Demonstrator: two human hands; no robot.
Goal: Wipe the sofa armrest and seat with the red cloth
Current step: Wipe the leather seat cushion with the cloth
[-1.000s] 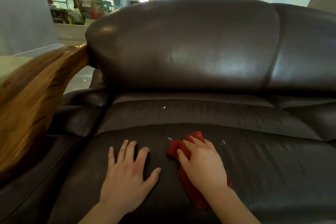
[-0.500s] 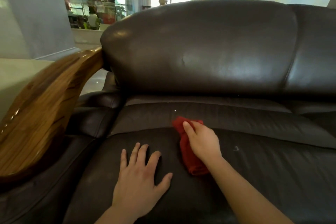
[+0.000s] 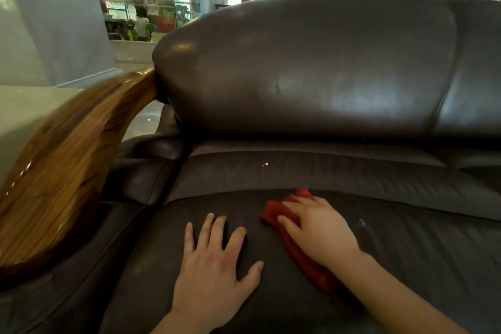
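Observation:
The red cloth (image 3: 296, 249) lies bunched on the dark brown leather sofa seat (image 3: 406, 260). My right hand (image 3: 317, 228) presses flat on top of it, fingers pointing toward the back of the seat, with cloth showing in front of the fingertips and behind the wrist. My left hand (image 3: 214, 266) rests flat on the seat just left of the cloth, fingers spread, holding nothing. The curved wooden armrest (image 3: 65, 171) runs along the left side, apart from both hands.
The tall leather backrest (image 3: 311, 68) rises behind the seat. A small white speck (image 3: 266, 164) sits on the rear seat panel and a pale mark (image 3: 360, 222) lies right of my right hand. A padded leather side cushion (image 3: 141, 179) sits under the armrest.
My right hand pushed the cloth toward the back of the seat, then pulled it back toward me. My left hand stayed planted on the seat.

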